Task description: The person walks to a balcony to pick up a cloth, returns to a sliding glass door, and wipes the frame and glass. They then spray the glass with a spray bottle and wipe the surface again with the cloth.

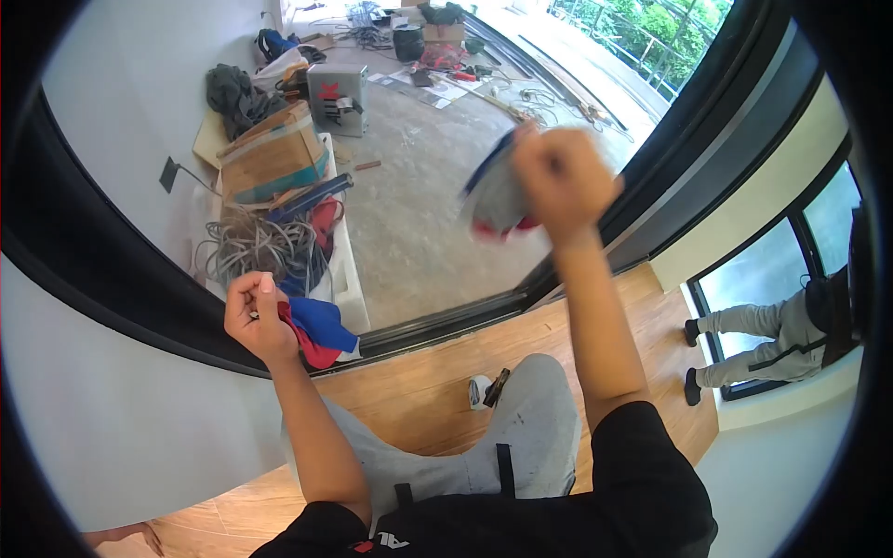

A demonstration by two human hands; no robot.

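My right hand (567,177) is raised in front of the glass, blurred by motion, its fingers curled round a grey cloth (502,197) with blue and red edges. Lower at the left, my left hand (260,318) is closed, with a blue and red cloth (321,330) hanging beside and below it. That cloth lies against the dark frame (437,327) at the bottom of the glass. Between my knees, a small white and black object (480,392) rests on the wooden floor.
Behind the glass are a cardboard box (274,158), coiled cables (256,246), a silver case (338,100) and scattered tools. At the right, a person (772,335) in grey trousers is near a window. Another person's hand (149,535) shows at the lower left.
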